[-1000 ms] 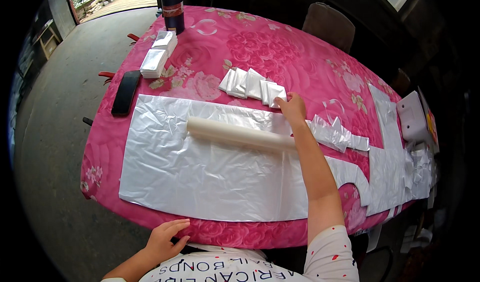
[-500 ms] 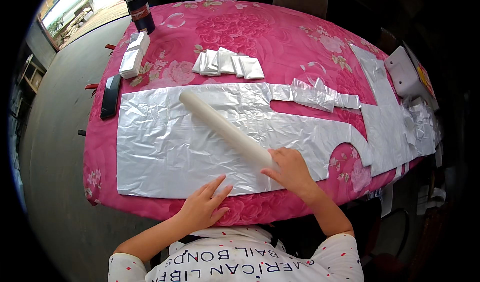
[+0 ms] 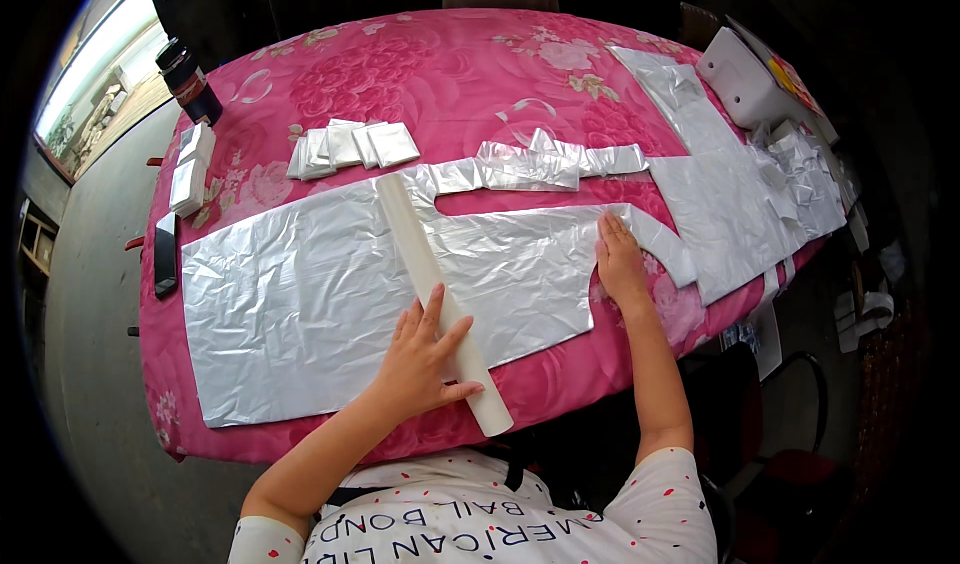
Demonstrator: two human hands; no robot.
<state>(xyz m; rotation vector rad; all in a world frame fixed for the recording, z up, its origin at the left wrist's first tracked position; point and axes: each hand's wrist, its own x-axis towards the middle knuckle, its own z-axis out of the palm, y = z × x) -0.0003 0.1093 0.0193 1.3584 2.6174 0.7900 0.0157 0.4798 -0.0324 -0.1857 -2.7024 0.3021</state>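
A silvery plastic sheet [image 3: 290, 294] lies spread on the table, with strap-like strips and rounded cut-outs at its right end. Across its middle rests a long whitish tube [image 3: 406, 226], slanting toward the near table edge. My left hand [image 3: 420, 359] is on the tube's lower part, fingers spread and thumb extended, not wrapped around it. Farther right, my right hand [image 3: 620, 254] lies with fingers straight and close together on the sheet's lower strip, beside the rounded cut-out. It holds nothing that I can see.
Folded plastic packets [image 3: 350, 147] lie beyond the sheet. At the left are a phone [image 3: 166, 256], stacked white packets [image 3: 190, 171] and a dark bottle [image 3: 188, 82]. More silvery plastic [image 3: 725, 214] and a white container [image 3: 742, 79] occupy the right side of the pink floral tablecloth [image 3: 400, 64].
The tube has turned steeper and its near end now reaches past the sheet's edge. My right hand has left it for the strip; my left hand has come onto it. The view has shifted.
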